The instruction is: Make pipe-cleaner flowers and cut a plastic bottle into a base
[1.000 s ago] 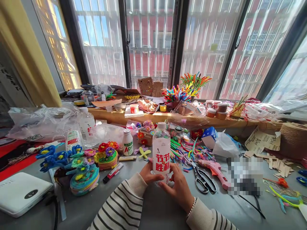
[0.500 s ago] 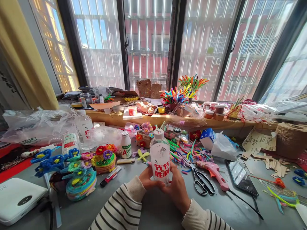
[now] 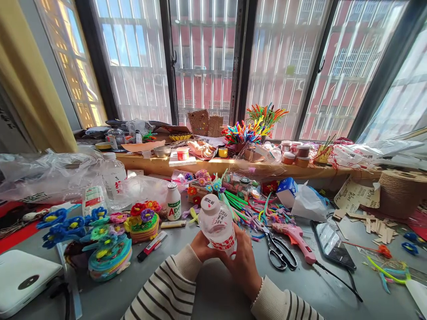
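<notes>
Between my two hands is a clear plastic bottle (image 3: 218,224) with a white cap and red printed characters, its top tipped toward me. My left hand (image 3: 203,248) is wrapped round the lower left side. From the right, my right hand (image 3: 245,262) closes round the bottle, its fingers partly hidden behind it. The base of the bottle is covered by my hands. Close behind it stand a small white bottle with a green label (image 3: 173,203) and a box with fuzzy flowers (image 3: 200,191).
Black-handled scissors (image 3: 278,251), a pink glue gun (image 3: 296,240) and a phone (image 3: 333,244) lie to the right. Pipe-cleaner flowers (image 3: 108,253) and a white device (image 3: 26,280) are on the left. Loose pipe cleaners (image 3: 270,211) are heaped behind the scissors.
The bottle has tilted from upright so its cap now leans toward me and sits lower. Both hands keep their hold. The whole view has shifted slightly.
</notes>
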The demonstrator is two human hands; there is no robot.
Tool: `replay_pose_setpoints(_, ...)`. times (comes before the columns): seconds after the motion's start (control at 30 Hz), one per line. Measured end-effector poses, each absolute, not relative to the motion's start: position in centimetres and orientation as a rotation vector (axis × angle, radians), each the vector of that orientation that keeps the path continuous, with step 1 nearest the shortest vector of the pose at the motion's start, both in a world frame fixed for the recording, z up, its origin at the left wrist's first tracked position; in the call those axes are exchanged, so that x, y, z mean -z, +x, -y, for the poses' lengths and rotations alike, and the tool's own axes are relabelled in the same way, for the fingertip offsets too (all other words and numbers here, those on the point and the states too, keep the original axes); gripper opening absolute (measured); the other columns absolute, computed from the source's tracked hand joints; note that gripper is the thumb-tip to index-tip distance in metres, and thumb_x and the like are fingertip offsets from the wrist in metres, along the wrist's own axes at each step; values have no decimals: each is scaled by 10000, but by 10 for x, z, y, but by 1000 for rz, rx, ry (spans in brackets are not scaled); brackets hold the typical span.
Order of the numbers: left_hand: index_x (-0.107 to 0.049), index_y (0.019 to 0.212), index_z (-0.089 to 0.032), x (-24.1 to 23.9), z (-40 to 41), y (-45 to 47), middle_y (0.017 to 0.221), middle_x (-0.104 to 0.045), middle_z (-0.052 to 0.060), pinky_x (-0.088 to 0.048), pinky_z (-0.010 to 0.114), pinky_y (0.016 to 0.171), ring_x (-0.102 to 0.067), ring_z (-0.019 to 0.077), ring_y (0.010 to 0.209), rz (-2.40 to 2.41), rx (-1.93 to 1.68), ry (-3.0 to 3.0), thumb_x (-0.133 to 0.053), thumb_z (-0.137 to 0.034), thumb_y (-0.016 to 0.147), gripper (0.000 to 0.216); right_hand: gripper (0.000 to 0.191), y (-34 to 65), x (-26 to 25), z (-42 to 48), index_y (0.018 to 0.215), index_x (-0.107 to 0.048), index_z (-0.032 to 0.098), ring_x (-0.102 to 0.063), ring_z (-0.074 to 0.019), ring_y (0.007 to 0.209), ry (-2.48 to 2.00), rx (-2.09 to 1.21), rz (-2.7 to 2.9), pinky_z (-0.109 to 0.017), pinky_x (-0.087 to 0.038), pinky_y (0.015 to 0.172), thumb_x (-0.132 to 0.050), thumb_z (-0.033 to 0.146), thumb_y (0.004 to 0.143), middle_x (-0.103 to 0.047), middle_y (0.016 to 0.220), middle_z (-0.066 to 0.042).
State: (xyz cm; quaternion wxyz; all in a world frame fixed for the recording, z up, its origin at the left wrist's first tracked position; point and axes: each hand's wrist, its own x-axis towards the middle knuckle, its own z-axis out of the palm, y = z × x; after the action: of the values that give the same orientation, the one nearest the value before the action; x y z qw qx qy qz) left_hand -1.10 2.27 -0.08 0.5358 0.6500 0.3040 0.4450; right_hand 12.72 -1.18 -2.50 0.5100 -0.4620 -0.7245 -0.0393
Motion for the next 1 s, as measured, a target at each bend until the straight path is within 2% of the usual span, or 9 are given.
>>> replay_pose_setpoints(0.17, -566, 897, -171, 1, -27, -10, 944, -614, 87, -363, 450, 863, -523, 282, 929, -676, -1108, 1564, -722, -173, 394, 526, 417, 127, 19, 7, 1067, -378, 192, -506, -242, 842, -1074, 91, 1782, -424, -394, 725, -486, 375, 709, -554, 922, -86)
replay_pose_setpoints(0.47, -595, 822, -167, -2, -25, -9, 843, -647, 65, -417, 451, 806, -570, 261, 841, -696, -1090, 1504, -708, -193, 427, 412, 459, 125, 17, 5, 1125, -314, 187, -486, -241, 867, -1068, 17, 1811, -421, -380, 747, -470, 357, 727, -534, 971, -95)
replay_pose_setpoints(0.67, -592, 818, -202, 0, -24, -9, 832, -652, 26, -410, 467, 811, -575, 250, 825, -727, -1115, 1475, -703, -144, 428, 409, 413, 125, 18, 4, 1080, -353, 181, -501, -229, 834, -1091, 29, 1810, -415, -381, 753, -484, 340, 722, -550, 943, -83)
replay_pose_setpoints(0.83, -570, 863, -157, -6, -22, -8, 871, -641, 60, -398, 434, 836, -545, 261, 889, -728, -1070, 1457, -706, -171, 416, 467, 493, 125, 19, 2, 1112, -346, 157, -495, -243, 856, -1103, 17, 1811, -423, -375, 764, -506, 347, 686, -545, 950, -100)
replay_pose_setpoints(1.0, -572, 879, -147, -6, -23, -10, 907, -632, 70, -385, 409, 856, -529, 262, 927, -719, -1036, 1420, -700, -190, 462, 439, 593, 126, 22, 3, 1166, -292, 150, -480, -254, 915, -1113, 48, 1806, -418, -371, 781, -527, 369, 668, -521, 1018, -117)
